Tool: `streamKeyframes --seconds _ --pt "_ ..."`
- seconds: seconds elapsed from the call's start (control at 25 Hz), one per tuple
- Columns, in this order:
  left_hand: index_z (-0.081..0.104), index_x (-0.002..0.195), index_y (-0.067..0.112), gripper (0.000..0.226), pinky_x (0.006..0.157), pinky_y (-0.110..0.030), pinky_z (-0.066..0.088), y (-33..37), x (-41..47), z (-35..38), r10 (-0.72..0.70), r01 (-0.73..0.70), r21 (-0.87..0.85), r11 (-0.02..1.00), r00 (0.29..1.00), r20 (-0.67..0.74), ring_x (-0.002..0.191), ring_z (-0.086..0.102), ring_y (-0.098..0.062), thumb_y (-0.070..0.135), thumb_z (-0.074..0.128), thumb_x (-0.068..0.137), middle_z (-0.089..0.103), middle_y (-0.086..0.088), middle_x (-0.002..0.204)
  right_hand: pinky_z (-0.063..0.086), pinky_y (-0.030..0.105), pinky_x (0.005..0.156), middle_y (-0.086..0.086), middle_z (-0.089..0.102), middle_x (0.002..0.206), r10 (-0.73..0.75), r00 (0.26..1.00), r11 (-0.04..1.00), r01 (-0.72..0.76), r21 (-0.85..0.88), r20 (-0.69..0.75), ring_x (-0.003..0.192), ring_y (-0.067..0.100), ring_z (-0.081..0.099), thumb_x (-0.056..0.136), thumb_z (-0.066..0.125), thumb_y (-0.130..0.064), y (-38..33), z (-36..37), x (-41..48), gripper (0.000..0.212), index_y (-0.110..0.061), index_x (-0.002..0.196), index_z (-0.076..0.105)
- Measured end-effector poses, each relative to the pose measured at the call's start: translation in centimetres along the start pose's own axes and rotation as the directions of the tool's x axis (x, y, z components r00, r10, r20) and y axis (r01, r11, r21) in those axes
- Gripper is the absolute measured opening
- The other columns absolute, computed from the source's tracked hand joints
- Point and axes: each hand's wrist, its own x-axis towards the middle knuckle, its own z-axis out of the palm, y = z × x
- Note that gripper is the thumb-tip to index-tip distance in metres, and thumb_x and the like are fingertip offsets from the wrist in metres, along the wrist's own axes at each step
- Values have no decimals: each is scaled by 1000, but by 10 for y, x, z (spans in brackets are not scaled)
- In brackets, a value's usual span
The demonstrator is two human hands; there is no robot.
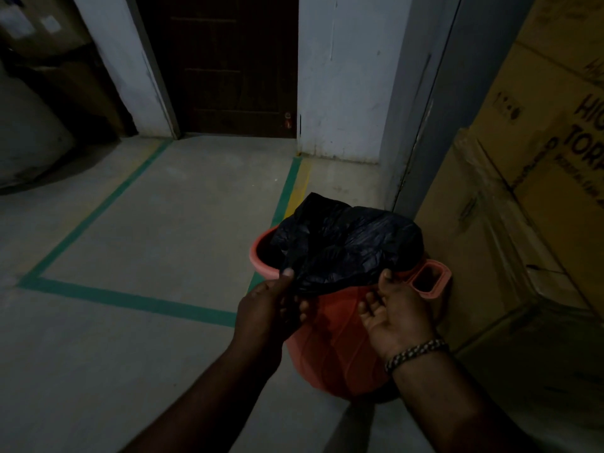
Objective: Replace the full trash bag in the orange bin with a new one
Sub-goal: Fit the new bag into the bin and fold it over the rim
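Trash bag (346, 243): black, thin, crinkled film, draped over the mouth of the orange bin (336, 348), near hem hanging over the front rim. Left hand (271, 308) pinches the hem, thumb on top. Right hand (395, 318), palm up, has its thumb on the hem and fingers loosely spread below; can't tell if it truly pinches. The film is probably soft, slippery and easy to tear, so best taken by the hem, bunched. Bin contents are hidden and the left inside is dark. Cardboard boxes (523, 191) touch the bin's right side; the door (228, 60) is beyond.
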Motion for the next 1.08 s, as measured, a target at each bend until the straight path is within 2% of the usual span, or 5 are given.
streamKeyframes --seconds 0.24,0.4,0.56,0.76,1.08 --pt "58 71 13 16 80 -31 50 10 -1 -5 -118 181 -375 909 976 184 59 66 -17 10 55 87 60 0 55 43 29 69 -6 55 87 -9 1000 1000 9 7 -17 74 10 49 101 55 -23 -1 -1 1 9 -24 93 60" --pt "62 79 10 19 106 -43 45 15 14 -21 -20 168 -544 822 963 267 96 66 -28 4 63 61 68 -9 92 44 29 68 -6 55 88 -10 999 1000 10 13 -32 74 11 49 101 56 -22 0 -2 0 10 -23 92 60" --pt "55 99 7 38 91 -46 55 25 26 -33 -3 131 -623 771 979 202 87 67 -32 -6 32 72 63 -18 106 44 29 71 -7 56 86 -5 999 1000 5 8 -36 71 10 48 102 53 -15 -4 -5 -1 15 -24 92 61" --pt "49 129 16 55 70 -33 52 31 44 -47 17 -9 -424 906 1000 14 94 61 -31 -17 27 91 59 -19 118 44 30 70 -6 56 87 8 1000 1000 -8 8 -18 72 11 50 101 55 -17 -4 -9 2 9 -22 96 60" --pt "58 95 15 37 85 -39 52 7 58 -57 221 -234 -44 971 955 -196 91 63 -27 -14 67 75 65 -16 100 43 31 66 -3 55 81 18 1000 1000 -18 -14 9 69 12 49 102 53 -16 -4 -17 0 11 -19 93 58"
